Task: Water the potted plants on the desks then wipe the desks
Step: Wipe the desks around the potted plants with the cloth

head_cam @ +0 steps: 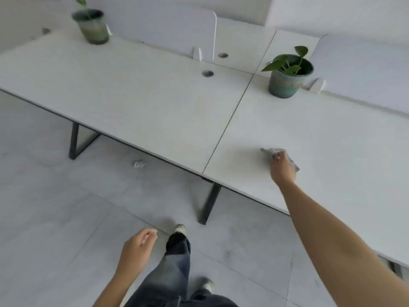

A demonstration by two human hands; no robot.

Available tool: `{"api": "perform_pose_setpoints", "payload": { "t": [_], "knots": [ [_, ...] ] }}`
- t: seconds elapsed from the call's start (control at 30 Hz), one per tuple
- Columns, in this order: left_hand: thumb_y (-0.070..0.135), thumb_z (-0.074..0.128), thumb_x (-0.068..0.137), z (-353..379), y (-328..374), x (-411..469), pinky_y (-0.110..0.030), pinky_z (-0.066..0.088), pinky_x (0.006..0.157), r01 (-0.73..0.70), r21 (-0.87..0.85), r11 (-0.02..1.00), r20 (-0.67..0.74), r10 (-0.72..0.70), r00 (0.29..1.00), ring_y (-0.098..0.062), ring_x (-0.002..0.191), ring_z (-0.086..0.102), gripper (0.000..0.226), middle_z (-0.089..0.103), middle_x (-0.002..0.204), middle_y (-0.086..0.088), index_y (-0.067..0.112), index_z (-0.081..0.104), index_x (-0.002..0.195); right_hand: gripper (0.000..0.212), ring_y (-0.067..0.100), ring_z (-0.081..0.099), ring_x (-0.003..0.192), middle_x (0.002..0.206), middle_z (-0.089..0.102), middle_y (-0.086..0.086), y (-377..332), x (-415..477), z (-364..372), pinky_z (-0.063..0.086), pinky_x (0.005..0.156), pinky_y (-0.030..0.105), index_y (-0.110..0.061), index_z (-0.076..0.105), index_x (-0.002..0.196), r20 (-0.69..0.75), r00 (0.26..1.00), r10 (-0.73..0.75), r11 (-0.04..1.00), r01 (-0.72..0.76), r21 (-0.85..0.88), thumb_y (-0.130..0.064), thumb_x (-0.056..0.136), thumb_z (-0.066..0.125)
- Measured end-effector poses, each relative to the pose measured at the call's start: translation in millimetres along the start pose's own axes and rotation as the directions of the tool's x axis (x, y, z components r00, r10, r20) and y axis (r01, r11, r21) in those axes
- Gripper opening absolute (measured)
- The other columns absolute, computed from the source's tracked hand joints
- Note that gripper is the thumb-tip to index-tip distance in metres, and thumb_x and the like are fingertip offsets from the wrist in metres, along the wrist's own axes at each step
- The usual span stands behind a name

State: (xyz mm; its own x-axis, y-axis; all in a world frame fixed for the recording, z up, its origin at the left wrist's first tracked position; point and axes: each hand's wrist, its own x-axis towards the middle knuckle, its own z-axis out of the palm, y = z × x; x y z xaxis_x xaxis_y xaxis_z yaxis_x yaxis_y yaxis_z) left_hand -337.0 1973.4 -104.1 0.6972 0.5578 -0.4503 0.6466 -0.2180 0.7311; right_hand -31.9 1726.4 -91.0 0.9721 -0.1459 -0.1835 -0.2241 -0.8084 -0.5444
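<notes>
Left section. The left potted plant [91, 26] stands at the far corner of the left desk [110, 89], beside the white divider panel [168, 29]. It is blurred, so the soil condition cannot be read. The left desk surface shows no cloth and no visible wet streaks; whether it has been wiped cannot be told. A crumpled scrap of paper [138, 164] lies on the floor [44, 207] under the desk's front edge.

Centre. The left hand [138, 245] hangs low over the floor, well apart from either desk, fingers loosely curled and holding nothing. No watering can or bottle is in view, which suggests the watering step is finished or set aside; this is a judgement only.

Right section. The right potted plant [288, 73] stands upright near the back of the right desk [321, 134], just beside the seam between the two desks. The right hand [282, 168] is extended over the front area of the right desk, clenched around a pale wiping cloth [274, 151] pressed on the surface. The cloth protrudes on both sides of the fist.

Status. The wiping stage appears to be in progress on the right desk. Remaining work, as judged: the rest of this surface, the area around the pot, and possibly the left desk.
</notes>
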Motion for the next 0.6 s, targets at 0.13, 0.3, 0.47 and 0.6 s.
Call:
{"api": "perform_pose_setpoints", "payload": {
  "t": [0.13,0.3,0.47,0.6],
  "knots": [
    [0.02,0.053,0.089,-27,-35,-26,-0.033,0.038,0.08,0.146,-0.051,0.988,-0.148,-0.152,0.977,-0.03,0.095,0.059,0.017,0.067,0.097,-0.014,0.008,0.066,0.092,0.04,0.039,0.021,0.137,0.149,0.023,0.017,-20,8,26,0.016,0.112,0.048,-0.017,0.035,0.133,0.133,0.989,0.056,0.994,-0.043,-0.1,-0.018,0.093,0.034],
    [0.03,0.055,0.081,-45,-45,-31,-0.034,0.036,0.079,0.193,-0.173,0.966,-0.221,-0.229,0.948,-0.029,0.09,0.061,0.018,0.068,0.088,-0.011,0.014,0.062,0.081,0.033,0.039,0.031,0.13,0.146,0.031,0.015,-58,-20,67,0.027,0.106,0.047,-0.015,0.043,0.125,0.245,0.943,-0.225,0.961,0.257,-0.106,-0.028,0.095,0.036],
    [0.019,0.047,0.093,-34,-33,-15,-0.032,0.036,0.081,0.141,-0.144,0.98,-0.197,-0.168,0.966,-0.029,0.094,0.06,0.017,0.065,0.092,-0.011,0.009,0.061,0.09,0.027,0.033,0.053,0.082,0.098,0.064,0.015,-62,-83,63,0.036,0.067,0.033,-0.014,0.046,0.112,0.227,0.951,-0.21,0.973,0.18,0.147,-0.028,0.094,0.03],
    [0.019,0.044,0.094,-27,-26,-21,-0.032,0.038,0.083,0.12,-0.148,0.982,-0.177,-0.146,0.973,-0.025,0.093,0.058,0.017,0.064,0.094,-0.009,0.011,0.059,0.094,0.023,0.028,0.047,0.066,0.071,0.054,0.006,-51,-147,46,0.033,0.058,0.032,-0.014,0.046,0.106,0.213,0.936,-0.279,0.909,0.186,0.373,-0.028,0.092,0.034]
  ]
}}
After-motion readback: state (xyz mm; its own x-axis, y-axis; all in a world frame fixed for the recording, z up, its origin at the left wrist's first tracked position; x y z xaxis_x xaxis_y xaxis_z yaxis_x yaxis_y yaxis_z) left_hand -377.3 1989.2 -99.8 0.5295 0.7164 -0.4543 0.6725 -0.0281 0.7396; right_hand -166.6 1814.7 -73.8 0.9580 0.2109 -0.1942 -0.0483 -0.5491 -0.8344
